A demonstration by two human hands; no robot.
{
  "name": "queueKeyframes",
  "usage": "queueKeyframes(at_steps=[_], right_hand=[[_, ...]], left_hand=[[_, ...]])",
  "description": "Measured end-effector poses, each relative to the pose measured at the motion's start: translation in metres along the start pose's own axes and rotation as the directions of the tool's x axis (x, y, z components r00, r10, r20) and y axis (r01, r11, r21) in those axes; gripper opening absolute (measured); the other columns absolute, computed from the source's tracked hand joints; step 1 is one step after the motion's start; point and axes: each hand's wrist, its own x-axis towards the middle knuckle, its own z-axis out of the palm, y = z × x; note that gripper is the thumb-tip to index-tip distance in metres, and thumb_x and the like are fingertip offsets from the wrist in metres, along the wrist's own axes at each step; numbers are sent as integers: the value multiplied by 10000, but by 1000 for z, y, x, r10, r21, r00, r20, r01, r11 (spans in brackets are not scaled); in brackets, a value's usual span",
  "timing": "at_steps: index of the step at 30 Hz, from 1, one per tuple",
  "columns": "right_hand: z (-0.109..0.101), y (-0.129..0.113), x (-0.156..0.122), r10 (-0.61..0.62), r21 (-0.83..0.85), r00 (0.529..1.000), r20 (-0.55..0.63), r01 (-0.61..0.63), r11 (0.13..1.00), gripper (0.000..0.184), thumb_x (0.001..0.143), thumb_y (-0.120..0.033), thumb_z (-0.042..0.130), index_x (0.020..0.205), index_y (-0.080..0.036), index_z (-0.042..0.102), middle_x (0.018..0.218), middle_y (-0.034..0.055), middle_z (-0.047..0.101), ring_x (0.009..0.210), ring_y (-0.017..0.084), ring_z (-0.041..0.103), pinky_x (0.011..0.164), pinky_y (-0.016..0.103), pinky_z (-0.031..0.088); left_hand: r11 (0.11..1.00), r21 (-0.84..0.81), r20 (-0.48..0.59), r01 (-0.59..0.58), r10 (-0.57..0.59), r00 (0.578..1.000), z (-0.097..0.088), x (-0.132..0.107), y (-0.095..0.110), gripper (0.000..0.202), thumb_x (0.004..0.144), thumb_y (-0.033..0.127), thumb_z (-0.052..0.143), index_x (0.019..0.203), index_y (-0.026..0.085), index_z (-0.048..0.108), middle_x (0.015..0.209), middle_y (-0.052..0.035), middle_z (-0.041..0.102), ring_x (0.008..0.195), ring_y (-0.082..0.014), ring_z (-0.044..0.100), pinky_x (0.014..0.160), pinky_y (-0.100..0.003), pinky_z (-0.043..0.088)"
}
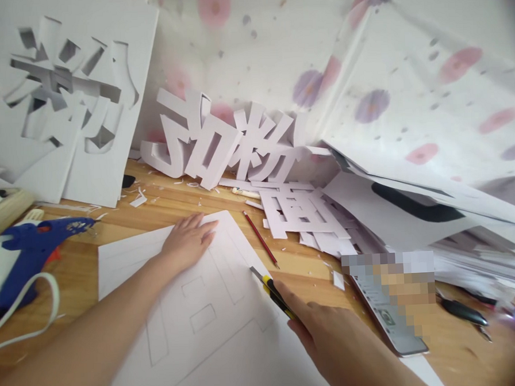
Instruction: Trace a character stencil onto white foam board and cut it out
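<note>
A pale striped wooden table (307, 279) is bearing everything here. A big white foam-like board (110, 71), pierced with character-shaped openings, is leaning at the back left; two thick white cut-out characters (231, 142) are standing beside it, apparently finished. The broad white sheet with pencilled outlines (221, 333) is lying directly in front of the person; its drawing looks well advanced, but no cut is showing on it, so the cutting seems nearly all left. The right hand (325, 327) is gripping a yellow-and-black craft knife (271, 293), index finger stretching along it, the blade pointing over the sheet near its right edge; whether it is touching, I cannot tell. The left hand (189, 242) is lying spread on the sheet's far part. A slim red pencil (260, 238) is resting just beyond the right edge.
</note>
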Motion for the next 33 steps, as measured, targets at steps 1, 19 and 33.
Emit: queueKeyframes(at_steps=[1, 19, 33], right_hand=[[1, 1, 1, 4, 7, 1000, 11, -4, 1000, 514, 828, -199, 461, 1327, -271, 364, 655, -23, 677, 475, 169, 609, 392, 243, 283], [-4, -4, 2, -26, -77, 999, 30, 28, 997, 573, 788, -116, 486, 1334, -229, 352, 547, -34, 635, 417, 160, 596, 356, 263, 158], [8, 0, -8, -29, -16, 998, -58, 28, 999, 543, 800, -139, 391, 1332, -245, 383, 499, -26, 600, 355, 131, 515, 367, 217, 314]], left_hand=[[1000, -1, 2, 0, 0, 1000, 0, 0, 0, 457, 911, 425, 230, 1328, 316, 381, 1443, -35, 301, 1328, -214, 223, 1057, -380, 162], [999, -43, -6, 21, -21, 1000, -2, -2, 2, 441, 907, 408, 255, 1308, 317, 413, 1440, -41, 308, 1327, -218, 227, 1056, -385, 168], [999, -34, 1, 18, -18, 1000, -3, -2, 3, 439, 910, 399, 250, 1310, 313, 409, 1439, -31, 310, 1325, -218, 235, 1054, -385, 168]])
